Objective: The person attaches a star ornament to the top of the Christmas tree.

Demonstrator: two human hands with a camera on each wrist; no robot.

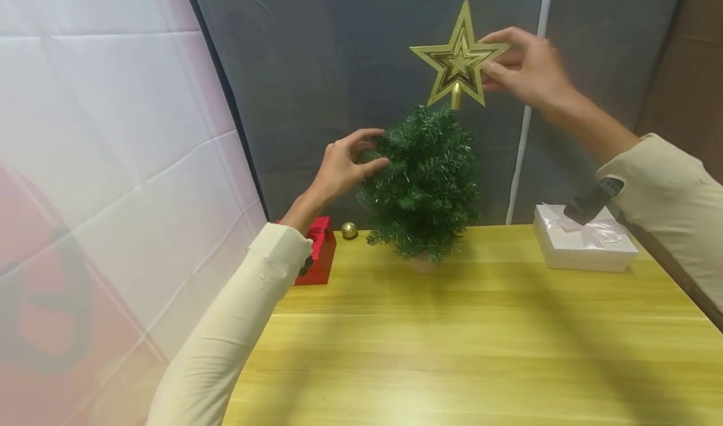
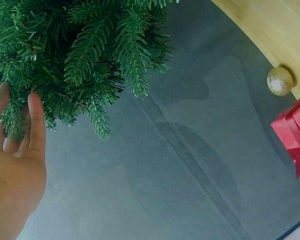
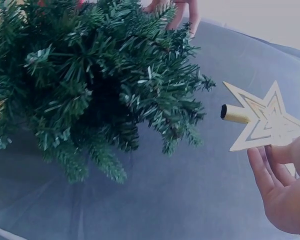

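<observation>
The gold star tree topper [image 1: 460, 63] is in the air, just above the crown of the small artificial Christmas tree [image 1: 426, 181]. The right hand [image 1: 533, 68] pinches it by one side point between thumb and fingers, which seems to leave its bottom tube [image 1: 455, 97] free and facing the tree. The left hand [image 1: 341, 162] has thumb and fingers apart around a branch tip, perhaps for steadying; whether it presses, I cannot tell. A pot [image 1: 423, 264] holds the tree upright on the tabletop [image 1: 452, 351]. Leftward are a gold bauble [image 1: 349, 230] and a red gift box [image 1: 324, 253]; rightward, a white gift box [image 1: 590, 260].
</observation>
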